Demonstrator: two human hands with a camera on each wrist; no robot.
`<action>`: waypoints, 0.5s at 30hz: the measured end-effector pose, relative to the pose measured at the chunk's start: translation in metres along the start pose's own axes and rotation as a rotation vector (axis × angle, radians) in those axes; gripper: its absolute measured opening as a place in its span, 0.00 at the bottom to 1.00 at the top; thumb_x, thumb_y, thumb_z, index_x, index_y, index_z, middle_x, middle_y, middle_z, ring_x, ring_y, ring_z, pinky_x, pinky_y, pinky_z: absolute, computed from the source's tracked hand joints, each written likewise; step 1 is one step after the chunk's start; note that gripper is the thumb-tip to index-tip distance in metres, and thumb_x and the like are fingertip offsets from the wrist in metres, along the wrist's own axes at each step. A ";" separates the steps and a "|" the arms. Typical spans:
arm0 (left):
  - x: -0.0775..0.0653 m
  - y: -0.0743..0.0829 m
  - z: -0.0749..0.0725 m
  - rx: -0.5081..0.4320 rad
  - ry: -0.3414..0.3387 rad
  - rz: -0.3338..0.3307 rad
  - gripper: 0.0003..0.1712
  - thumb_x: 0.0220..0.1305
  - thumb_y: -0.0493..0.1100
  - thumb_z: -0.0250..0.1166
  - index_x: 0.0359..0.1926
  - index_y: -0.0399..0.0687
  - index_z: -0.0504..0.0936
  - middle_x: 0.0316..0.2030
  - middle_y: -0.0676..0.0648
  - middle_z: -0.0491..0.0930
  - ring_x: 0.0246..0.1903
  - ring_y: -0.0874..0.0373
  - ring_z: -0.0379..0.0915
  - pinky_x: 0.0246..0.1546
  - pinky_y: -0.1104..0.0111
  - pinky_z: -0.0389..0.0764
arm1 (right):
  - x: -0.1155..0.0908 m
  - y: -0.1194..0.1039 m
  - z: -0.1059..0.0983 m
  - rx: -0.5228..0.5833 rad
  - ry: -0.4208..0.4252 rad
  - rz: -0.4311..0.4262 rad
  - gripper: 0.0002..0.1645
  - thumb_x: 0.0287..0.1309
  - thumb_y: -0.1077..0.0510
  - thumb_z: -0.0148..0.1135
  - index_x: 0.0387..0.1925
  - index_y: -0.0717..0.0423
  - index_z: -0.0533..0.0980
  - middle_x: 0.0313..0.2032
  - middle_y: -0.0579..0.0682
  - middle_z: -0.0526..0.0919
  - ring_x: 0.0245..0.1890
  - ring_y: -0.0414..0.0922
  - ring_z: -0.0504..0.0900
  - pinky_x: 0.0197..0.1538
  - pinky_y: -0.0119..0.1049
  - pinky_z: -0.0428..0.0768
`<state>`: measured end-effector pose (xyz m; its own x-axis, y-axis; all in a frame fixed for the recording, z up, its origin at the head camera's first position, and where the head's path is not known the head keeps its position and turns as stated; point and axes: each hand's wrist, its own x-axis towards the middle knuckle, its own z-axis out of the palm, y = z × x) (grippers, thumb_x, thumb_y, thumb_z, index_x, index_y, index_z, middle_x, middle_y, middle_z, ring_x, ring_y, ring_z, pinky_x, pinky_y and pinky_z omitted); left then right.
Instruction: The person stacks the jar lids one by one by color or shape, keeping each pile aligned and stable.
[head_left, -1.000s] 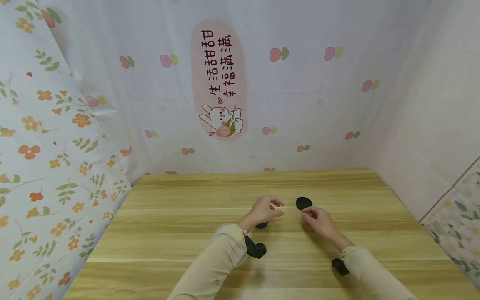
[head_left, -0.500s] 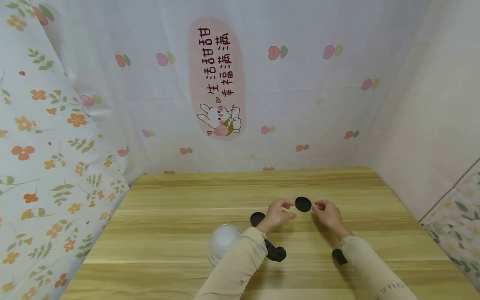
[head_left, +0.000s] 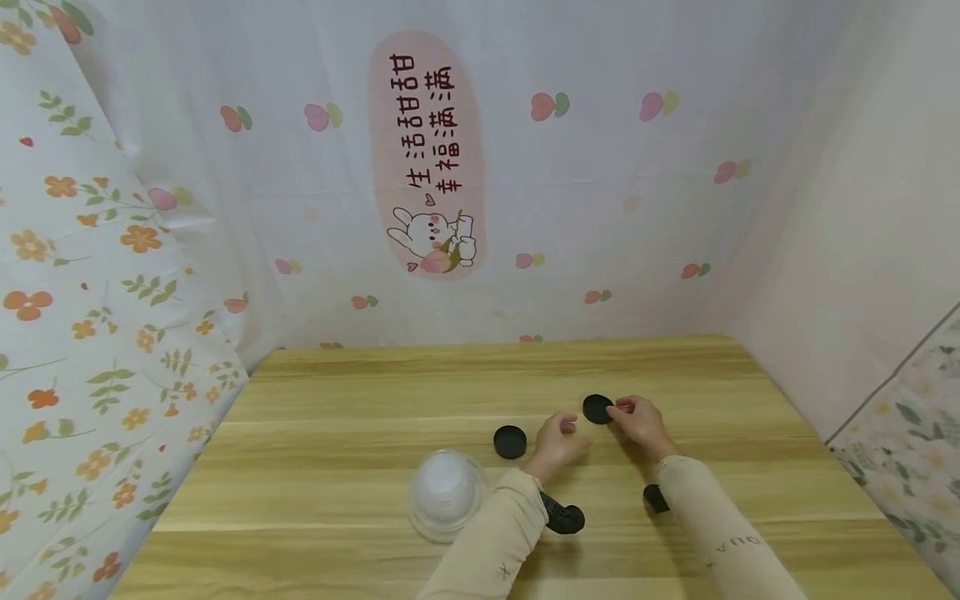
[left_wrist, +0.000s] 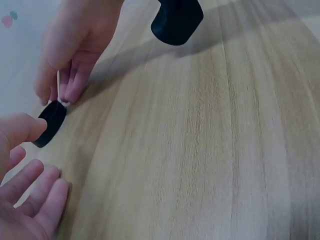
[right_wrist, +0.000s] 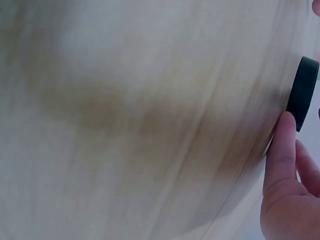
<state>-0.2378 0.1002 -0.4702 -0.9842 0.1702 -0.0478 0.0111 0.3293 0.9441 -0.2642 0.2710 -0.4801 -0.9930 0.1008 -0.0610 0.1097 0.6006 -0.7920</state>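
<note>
A shallow black round dish [head_left: 597,409] with a raised rim lies on the wooden table, at the right of centre. My right hand [head_left: 638,422] is at its right edge, and in the right wrist view a straight fingertip touches the outer side of the dish [right_wrist: 303,94]. My left hand [head_left: 557,447] is in front and to the left, its fingers loosely bent, with nothing held. In the left wrist view its fingers spread apart close to the dish [left_wrist: 52,123]. A second black round dish [head_left: 510,442] lies to the left, apart from both hands.
A clear, whitish round bowl-like container [head_left: 444,493] stands left of my left forearm. Black wrist-worn pieces sit under both sleeves, a curved one [head_left: 564,517] and a smaller one [head_left: 655,498]. Printed cloth [head_left: 322,192] hangs beyond the table's [head_left: 345,392] back edge.
My left hand has moved right and forward, uncovering the left dish and the bowl-like container. My right hand drew back from the right dish, then came against its right edge.
</note>
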 end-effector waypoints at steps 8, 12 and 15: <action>0.005 -0.004 0.001 -0.039 -0.019 -0.032 0.22 0.47 0.35 0.66 0.46 0.37 0.75 0.41 0.42 0.77 0.44 0.49 0.72 0.43 0.66 0.73 | 0.003 -0.002 0.004 -0.047 0.043 -0.013 0.22 0.56 0.59 0.52 0.46 0.76 0.69 0.39 0.66 0.75 0.40 0.57 0.74 0.43 0.46 0.73; 0.008 -0.002 0.001 -0.051 -0.039 -0.061 0.22 0.47 0.34 0.66 0.47 0.38 0.75 0.43 0.43 0.77 0.43 0.51 0.73 0.42 0.66 0.73 | 0.005 -0.003 0.004 -0.065 0.063 -0.016 0.21 0.55 0.59 0.54 0.44 0.75 0.70 0.37 0.65 0.76 0.39 0.56 0.74 0.42 0.46 0.73; 0.012 -0.001 0.002 -0.062 -0.047 -0.081 0.24 0.46 0.34 0.66 0.48 0.39 0.74 0.44 0.43 0.76 0.41 0.52 0.74 0.42 0.66 0.73 | 0.007 -0.003 0.005 -0.075 0.071 -0.029 0.20 0.54 0.60 0.55 0.43 0.74 0.71 0.35 0.63 0.77 0.37 0.54 0.75 0.41 0.44 0.73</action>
<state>-0.2496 0.1036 -0.4724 -0.9721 0.1890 -0.1387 -0.0807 0.2857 0.9549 -0.2722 0.2662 -0.4808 -0.9905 0.1371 0.0069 0.0864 0.6616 -0.7448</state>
